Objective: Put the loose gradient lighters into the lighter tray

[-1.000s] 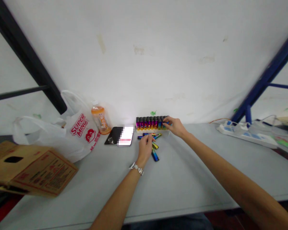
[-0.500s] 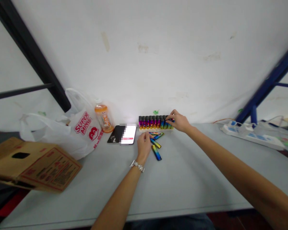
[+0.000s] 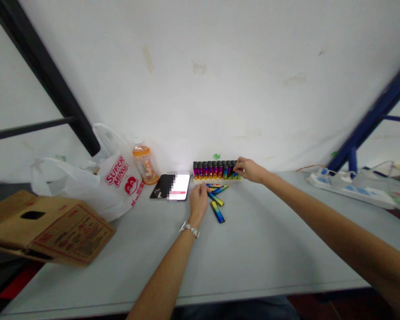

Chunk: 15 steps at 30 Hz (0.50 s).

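Note:
A row of rainbow-coloured lighters stands upright in a pale tray against the wall. Several loose lighters lie flat on the table just in front of it. My right hand is at the right end of the row, fingers pinched on the top of an end lighter. My left hand, with a bracelet at the wrist, rests on the table with fingers curled at the loose lighters; what it holds is hidden.
A phone with a lit screen lies left of the tray. An orange drink bottle, a white plastic bag and a cardboard box are at the left. A power strip lies at the right.
The view has shifted slightly. My right hand moved a little up onto the right end of the lighter row. My left hand stays at the loose lighters.

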Each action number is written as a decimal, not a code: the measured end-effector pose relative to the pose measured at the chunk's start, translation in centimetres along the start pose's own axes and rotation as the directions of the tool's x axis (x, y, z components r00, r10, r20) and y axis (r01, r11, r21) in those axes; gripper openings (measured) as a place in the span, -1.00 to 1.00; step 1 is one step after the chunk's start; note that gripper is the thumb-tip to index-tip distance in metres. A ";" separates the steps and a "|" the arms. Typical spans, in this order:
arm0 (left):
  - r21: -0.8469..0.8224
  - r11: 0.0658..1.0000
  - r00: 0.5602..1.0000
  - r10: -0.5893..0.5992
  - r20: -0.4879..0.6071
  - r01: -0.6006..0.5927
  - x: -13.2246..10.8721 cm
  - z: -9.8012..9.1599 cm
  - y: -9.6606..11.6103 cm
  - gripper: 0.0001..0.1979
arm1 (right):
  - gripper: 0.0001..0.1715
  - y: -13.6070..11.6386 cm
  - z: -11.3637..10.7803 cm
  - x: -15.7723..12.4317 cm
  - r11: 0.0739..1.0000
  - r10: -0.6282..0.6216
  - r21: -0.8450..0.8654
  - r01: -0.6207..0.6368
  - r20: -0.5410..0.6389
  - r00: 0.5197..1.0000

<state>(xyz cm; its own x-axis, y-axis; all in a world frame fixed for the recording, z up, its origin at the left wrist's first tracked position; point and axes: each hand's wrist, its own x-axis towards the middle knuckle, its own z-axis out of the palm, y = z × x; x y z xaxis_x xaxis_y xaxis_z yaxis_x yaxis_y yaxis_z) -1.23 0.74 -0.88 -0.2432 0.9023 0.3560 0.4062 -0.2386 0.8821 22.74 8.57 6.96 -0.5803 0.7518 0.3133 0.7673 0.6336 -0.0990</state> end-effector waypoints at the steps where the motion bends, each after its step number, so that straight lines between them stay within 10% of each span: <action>1: -0.004 1.000 1.000 0.001 0.004 -0.001 0.0 0.0 0.0 -0.56 | -0.74 -0.1 0.0 0.2 1.000 0.000 -0.010 0.000 0.002 1.000; 15: 0.032 0.999 1.000 0.005 0.009 -0.005 0.0 0.0 0.0 -0.54 | -0.65 -0.5 -1.5 3.2 0.990 -0.026 -0.134 0.052 0.189 0.982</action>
<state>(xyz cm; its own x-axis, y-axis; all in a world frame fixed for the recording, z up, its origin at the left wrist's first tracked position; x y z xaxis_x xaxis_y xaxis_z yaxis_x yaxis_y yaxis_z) -1.20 0.74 -0.92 -0.2333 0.9042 0.3578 0.4358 -0.2317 0.8697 20.93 10.41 9.39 -0.6408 0.7563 0.1319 0.7660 0.6413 0.0444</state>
